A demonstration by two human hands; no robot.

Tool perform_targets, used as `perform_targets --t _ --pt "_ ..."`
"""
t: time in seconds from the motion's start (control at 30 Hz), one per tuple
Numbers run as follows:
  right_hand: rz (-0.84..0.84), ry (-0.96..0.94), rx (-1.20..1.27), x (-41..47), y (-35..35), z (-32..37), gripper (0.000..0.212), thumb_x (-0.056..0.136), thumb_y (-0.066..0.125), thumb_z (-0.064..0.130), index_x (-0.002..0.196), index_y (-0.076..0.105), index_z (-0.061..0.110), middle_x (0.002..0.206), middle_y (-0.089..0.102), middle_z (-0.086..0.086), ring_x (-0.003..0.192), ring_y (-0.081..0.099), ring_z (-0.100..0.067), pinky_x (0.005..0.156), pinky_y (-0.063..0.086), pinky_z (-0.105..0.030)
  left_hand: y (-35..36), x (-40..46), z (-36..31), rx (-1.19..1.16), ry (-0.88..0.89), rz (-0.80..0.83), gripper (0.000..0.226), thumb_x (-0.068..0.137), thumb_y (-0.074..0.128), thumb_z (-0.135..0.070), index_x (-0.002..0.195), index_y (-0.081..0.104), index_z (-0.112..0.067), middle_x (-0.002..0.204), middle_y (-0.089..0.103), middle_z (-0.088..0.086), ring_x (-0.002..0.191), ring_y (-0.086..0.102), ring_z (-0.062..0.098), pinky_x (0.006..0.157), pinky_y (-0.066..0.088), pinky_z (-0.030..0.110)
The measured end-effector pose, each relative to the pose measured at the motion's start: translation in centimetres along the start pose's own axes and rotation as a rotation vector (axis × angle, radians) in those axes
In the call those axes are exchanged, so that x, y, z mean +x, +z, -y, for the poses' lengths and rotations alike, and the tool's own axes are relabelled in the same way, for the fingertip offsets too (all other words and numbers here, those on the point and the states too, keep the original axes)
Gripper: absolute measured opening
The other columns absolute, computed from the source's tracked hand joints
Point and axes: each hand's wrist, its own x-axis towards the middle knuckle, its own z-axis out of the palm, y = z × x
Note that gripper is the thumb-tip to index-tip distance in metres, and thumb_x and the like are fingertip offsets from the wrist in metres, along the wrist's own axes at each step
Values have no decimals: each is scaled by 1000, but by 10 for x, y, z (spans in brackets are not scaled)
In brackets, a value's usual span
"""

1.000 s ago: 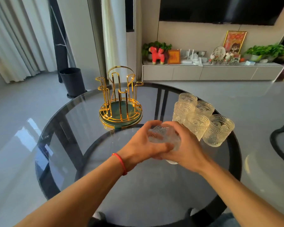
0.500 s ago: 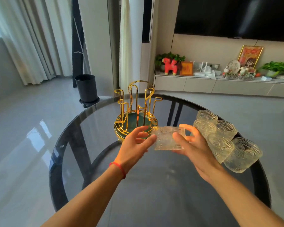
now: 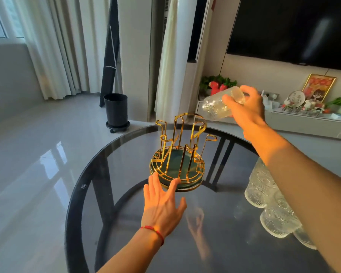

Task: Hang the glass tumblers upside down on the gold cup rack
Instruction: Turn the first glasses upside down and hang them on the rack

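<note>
Smoked round glass worktop (image 3: 126, 243) with a dark rim fills the lower part of the view and carries everything in play. Both bare forearms reach out over it from the near edge. At its middle stands the gold wire cup rack (image 3: 180, 152), upright pegs rising from a round green base tray, with no glass on any peg. The right arm stretches forward and up past the rack's right side; the right hand (image 3: 246, 107) is raised above and just right of the peg tops, its fingers and thumb curled round a clear embossed glass tumbler (image 3: 219, 105), which is tilted on its side with its mouth pointing left toward the rack and is apart from the pegs. The left arm lies lower and nearer, a thin red cord bracelet (image 3: 154, 231) round the wrist; the left hand (image 3: 162, 201) is flat and spread, fingers straight, fingertips touching the near rim of the rack's base. A cluster of matching clear embossed tumblers (image 3: 264, 190) stands at the worktop's right edge, partly hidden behind the right forearm.
</note>
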Motion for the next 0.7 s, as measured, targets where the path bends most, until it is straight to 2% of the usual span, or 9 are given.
perform_targets --t 0.07,0.17,0.3,0.4,0.43,0.57,0.7 --pt "83 -78 -131 16 26 13 65 83 75 41 140 52 20 128 59 -3 115 57 -22 87 54 -32 0 1 0 9 1 16 55 94 38 -59 145 27 -39 162 8 25 150 2 43 120 17 59" --pt "233 -142 -229 28 59 28 68 83 76 41 142 52 17 138 58 -6 123 55 -24 100 51 -39 1 1 1 19 11 27 58 95 36 -55 150 25 -38 164 -10 23 150 -14 42 120 13 60" --pt "441 -115 -232 29 88 38 70 79 84 27 142 55 14 143 54 -7 127 53 -25 95 54 -40 3 -1 1 28 21 48 60 98 34 -54 153 19 -36 164 -15 22 148 -22 41 121 4 61" --pt "599 -78 -302 26 101 40 66 73 89 19 134 63 16 134 57 -6 117 56 -26 70 58 -33 2 -1 -1 27 16 39 59 99 35 -51 153 20 -35 164 -12 25 148 -18 44 120 6 63" --pt "648 -72 -341 26 104 39 64 71 91 19 130 66 17 130 58 -5 115 58 -26 66 58 -33 1 -2 -1 25 13 33 58 99 35 -49 153 21 -34 164 -10 26 148 -16 45 120 7 64" --pt "796 33 -418 31 113 36 55 71 92 20 121 69 23 128 61 -9 113 64 -27 83 64 -46 -1 -3 0 48 5 41 57 99 29 -47 153 19 -35 164 -9 25 149 -7 49 120 10 61" --pt "904 110 -538 40 123 43 65 63 95 15 121 68 25 134 58 -12 117 62 -34 86 63 -49 -1 -3 -2 62 -4 43 56 100 27 -46 154 15 -36 163 -12 26 148 -4 52 121 6 61"
